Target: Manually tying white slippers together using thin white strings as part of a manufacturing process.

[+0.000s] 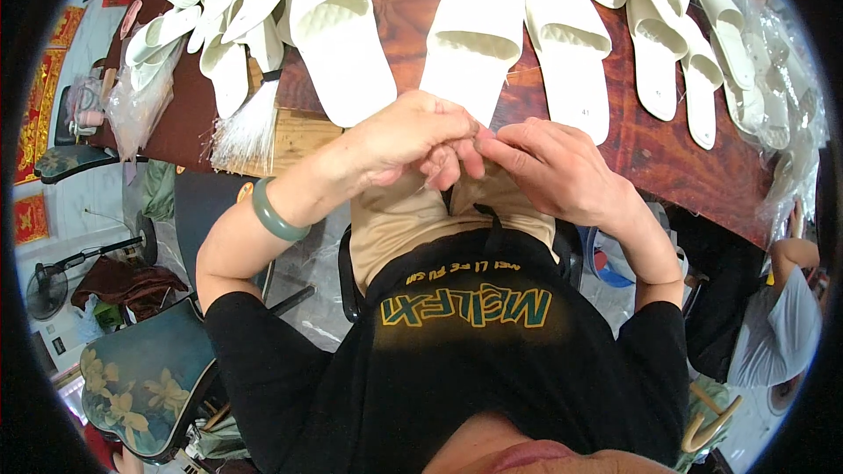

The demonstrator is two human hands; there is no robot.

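Above my lap, at the table's near edge, my two hands meet with their fingertips touching. The fingers of my left hand (411,139) are curled and pinched together; a green bangle (279,211) circles that wrist. My right hand (560,167) pinches thumb against fingers at the same spot. Whatever lies between the fingertips is too small or too hidden to make out. Just beyond the hands rests a white slipper (472,35), its heel partly covered by my left hand. Another white slipper (575,61) lies to its right, and a third slipper (338,44) to its left.
A bundle of fine whitish strands (250,133) hangs over the near edge of the reddish wooden table (676,167). Several slippers are piled at the far left (233,0). Clear plastic bags (786,96) lie at the right, near another person (777,325). A floral chair (140,377) stands at left.
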